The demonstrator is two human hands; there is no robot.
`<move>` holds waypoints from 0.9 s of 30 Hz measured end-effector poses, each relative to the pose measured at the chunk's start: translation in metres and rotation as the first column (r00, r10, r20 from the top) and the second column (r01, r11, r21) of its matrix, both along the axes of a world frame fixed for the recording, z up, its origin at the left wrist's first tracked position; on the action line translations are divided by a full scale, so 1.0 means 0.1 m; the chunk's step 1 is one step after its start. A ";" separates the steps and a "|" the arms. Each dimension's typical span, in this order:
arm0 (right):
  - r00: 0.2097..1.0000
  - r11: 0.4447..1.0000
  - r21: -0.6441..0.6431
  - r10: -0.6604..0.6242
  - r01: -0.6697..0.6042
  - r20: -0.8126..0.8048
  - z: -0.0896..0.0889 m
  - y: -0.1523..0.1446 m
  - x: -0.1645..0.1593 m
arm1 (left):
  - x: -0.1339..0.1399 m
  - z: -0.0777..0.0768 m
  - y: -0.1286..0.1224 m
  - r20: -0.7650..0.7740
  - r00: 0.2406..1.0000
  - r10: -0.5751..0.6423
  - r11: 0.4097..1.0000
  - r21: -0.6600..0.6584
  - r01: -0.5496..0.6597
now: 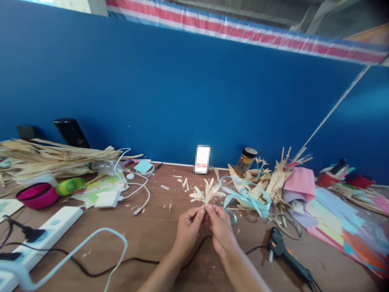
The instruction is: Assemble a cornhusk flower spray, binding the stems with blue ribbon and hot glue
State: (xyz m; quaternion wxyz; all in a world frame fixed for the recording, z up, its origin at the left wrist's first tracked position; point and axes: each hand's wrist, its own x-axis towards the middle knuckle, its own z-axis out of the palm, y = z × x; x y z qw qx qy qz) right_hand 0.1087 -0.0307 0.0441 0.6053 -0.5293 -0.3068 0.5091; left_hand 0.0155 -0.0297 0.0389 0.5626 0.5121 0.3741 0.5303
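Note:
A pale flower made of dried husk-like petals (207,192) stands upright between my two hands at the middle of the table. My left hand (191,227) pinches it low down, thumb and forefinger together at the base. From the other side my right hand (219,228) pinches the same base, its fingertips almost touching the left ones. The stem is mostly hidden by my fingers. Light blue ribbon (247,196) lies in loops just right of the flower. Small husk scraps (184,183) are scattered on the brown tabletop beyond it.
A black glue gun (288,255) lies at right, its cord crossing the table beneath my hands. Coloured paper (337,215) and a lidded jar (246,160) sit farther right. At left are a white power strip (54,231), dried husks (54,156) and a pink band (38,196).

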 end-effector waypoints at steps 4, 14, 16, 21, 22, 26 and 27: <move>0.996 0.998 -0.040 0.047 -0.050 -0.078 0.05 -0.01 -0.05 | -0.01 -0.10 0.10 0.264 0.964 -0.008 0.959 -0.271 0.082; 0.988 0.985 -0.081 0.156 -0.154 0.012 0.10 -0.01 -0.01 | -0.05 -0.09 0.13 0.217 0.975 0.054 0.946 -0.325 0.019; 0.985 0.985 -0.069 0.160 -0.156 0.068 0.08 0.00 0.02 | -0.04 -0.10 0.12 0.129 0.989 0.064 0.965 -0.262 -0.028; 0.973 0.989 -0.009 0.146 -0.146 0.180 -0.04 0.02 0.05 | -0.04 -0.15 0.12 -0.055 0.995 0.084 0.989 -0.121 -0.090; 0.970 0.989 -0.006 0.143 -0.144 0.198 -0.06 0.02 0.05 | -0.04 -0.15 0.12 -0.077 0.992 0.096 0.989 -0.108 -0.104; 0.941 0.992 0.043 0.099 -0.119 0.325 -0.10 0.01 0.03 | -0.05 -0.13 0.10 -0.147 0.976 0.161 0.982 -0.075 -0.174; 0.930 0.991 0.059 0.088 -0.117 0.358 -0.10 0.01 0.03 | -0.05 -0.12 0.10 -0.161 0.972 0.174 0.980 -0.067 -0.186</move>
